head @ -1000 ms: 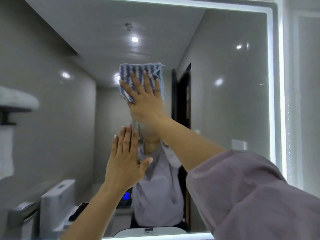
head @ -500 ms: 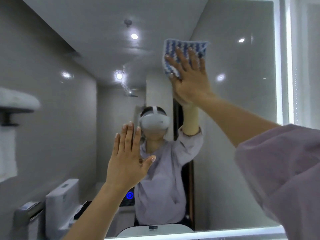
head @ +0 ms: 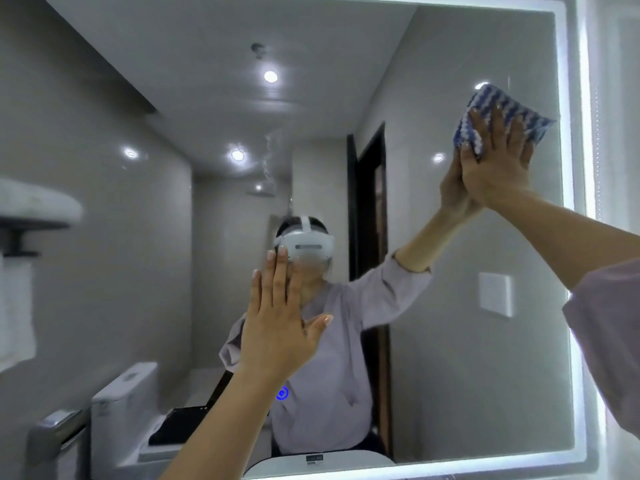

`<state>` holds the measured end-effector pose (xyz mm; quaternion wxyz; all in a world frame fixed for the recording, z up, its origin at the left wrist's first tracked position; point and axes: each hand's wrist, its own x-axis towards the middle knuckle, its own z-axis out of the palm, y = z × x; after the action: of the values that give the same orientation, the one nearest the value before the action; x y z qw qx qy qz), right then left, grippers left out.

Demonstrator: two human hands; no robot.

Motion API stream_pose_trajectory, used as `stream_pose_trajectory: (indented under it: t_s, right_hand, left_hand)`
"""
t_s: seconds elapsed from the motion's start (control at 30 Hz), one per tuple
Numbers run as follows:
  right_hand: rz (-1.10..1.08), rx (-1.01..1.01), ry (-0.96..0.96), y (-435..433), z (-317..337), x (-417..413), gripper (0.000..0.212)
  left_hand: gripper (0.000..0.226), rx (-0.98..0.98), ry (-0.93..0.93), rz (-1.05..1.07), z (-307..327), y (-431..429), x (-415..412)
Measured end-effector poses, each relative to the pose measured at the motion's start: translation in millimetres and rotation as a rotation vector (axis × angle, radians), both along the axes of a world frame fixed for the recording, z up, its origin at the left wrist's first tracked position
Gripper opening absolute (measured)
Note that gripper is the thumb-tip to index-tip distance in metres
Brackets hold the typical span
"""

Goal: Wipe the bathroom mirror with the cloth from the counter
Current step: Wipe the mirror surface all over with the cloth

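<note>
A large wall mirror [head: 450,341] with a lit white border fills the view. My right hand [head: 498,168] presses a blue-and-white striped cloth [head: 498,109] flat against the glass near the upper right corner, fingers spread over it. My left hand [head: 277,327] rests flat on the glass at lower centre, fingers together and pointing up, holding nothing. A pale smear [head: 268,157] shows on the glass above the centre.
The lit frame edge [head: 571,209] runs just right of the cloth. A towel shelf [head: 31,209] juts out at the left. Reflected in the glass are a toilet [head: 131,403], a dark door and a wall switch [head: 495,294].
My right hand has swept the cloth rightwards across the upper glass, from the centre to near the right border. My left hand has stayed planted on the mirror.
</note>
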<state>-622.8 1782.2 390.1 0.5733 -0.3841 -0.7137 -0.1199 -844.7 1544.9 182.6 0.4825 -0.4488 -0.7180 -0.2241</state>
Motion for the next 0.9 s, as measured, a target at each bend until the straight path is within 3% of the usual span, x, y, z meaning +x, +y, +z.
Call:
stream_pose_trajectory:
  t_s: [0.17,0.3,0.47,0.7,0.9]
  right_hand:
    - [0.023,0.002,0.018,-16.6,-1.0,-16.0,0.057]
    - [0.025,0.184,-0.027,-51.2,-8.4,-58.0,0.057]
    - [0.128,0.46,-0.233,-118.6,-26.9,-130.7,0.06]
    - [0.233,0.622,-0.612,-177.0,-61.2,-180.9,0.056]
    - [0.231,0.64,-0.681,-177.9,-58.2,-175.9,0.053]
  left_hand:
    - [0.09,0.015,0.001,-0.021,-0.8,2.2,-2.6]
    - [0.09,0.039,0.012,-0.048,-1.7,3.2,-2.3]
    - [0.09,0.045,0.018,-0.039,-2.4,4.4,-3.3]
    - [0.092,0.04,-0.006,-0.02,-0.4,4.6,-3.7]
    - [0.093,0.043,-0.012,-0.027,0.9,3.0,-0.6]
